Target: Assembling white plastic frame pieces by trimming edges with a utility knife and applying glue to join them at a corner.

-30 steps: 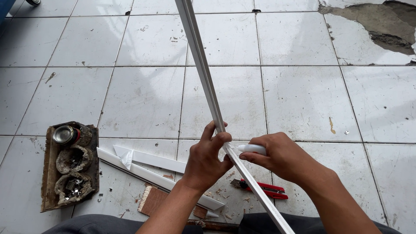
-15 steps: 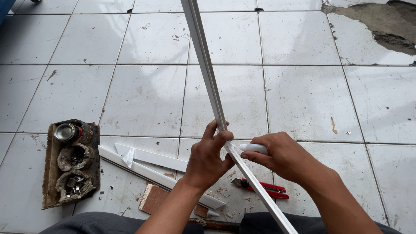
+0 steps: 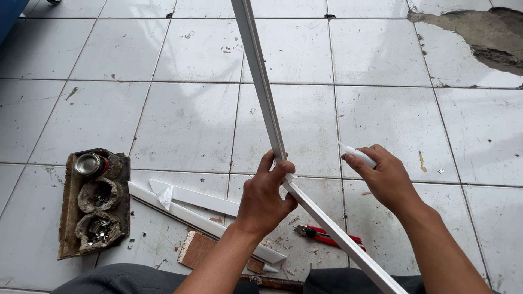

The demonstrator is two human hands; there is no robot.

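A long white plastic strip [image 3: 260,81] runs from the top of the view down toward my lap. My left hand [image 3: 266,196] grips it at a joint where a second white length [image 3: 338,239] angles off to the lower right. My right hand [image 3: 384,177] is off to the right of the strip, closed around a small white tube [image 3: 357,154] with a pointed nozzle aimed up and left. The nozzle is clear of the strip.
Loose white strip offcuts [image 3: 190,209] lie on the tiled floor [image 3: 180,120] by my knees. A brown tray [image 3: 95,201] with a tin and small metal parts sits to the left. A red utility knife [image 3: 327,235] and a wooden scrap [image 3: 199,250] lie below the strip. Cracked cement shows top right.
My right hand has lifted the tube away from the joint and moved it right. My left hand keeps its grip on the strip.
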